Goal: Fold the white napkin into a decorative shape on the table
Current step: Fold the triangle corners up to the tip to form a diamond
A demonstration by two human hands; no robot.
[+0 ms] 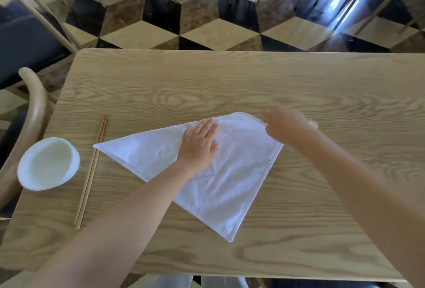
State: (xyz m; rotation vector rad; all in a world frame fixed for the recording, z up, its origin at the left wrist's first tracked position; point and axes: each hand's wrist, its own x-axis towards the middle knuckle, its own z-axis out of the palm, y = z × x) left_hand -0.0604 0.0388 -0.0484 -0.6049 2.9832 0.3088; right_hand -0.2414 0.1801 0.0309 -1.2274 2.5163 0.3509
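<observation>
The white napkin [230, 172] lies on the wooden table [230, 80], folded into a rough triangle with points at the left, the bottom and the upper right. My left hand [199, 143] rests flat on its upper middle, fingers spread, pressing the cloth down. My right hand [284, 126] is at the napkin's upper right corner, blurred, its fingers pinching the cloth's edge there. A small bit of white cloth shows past that hand on the right.
A white bowl [48, 163] stands at the table's left edge, with a pair of wooden chopsticks [90, 170] lying beside it, their upper part touching the napkin's left tip. A curved wooden chair back [32, 115] is at the left. More chairs stand beyond on the checkered floor.
</observation>
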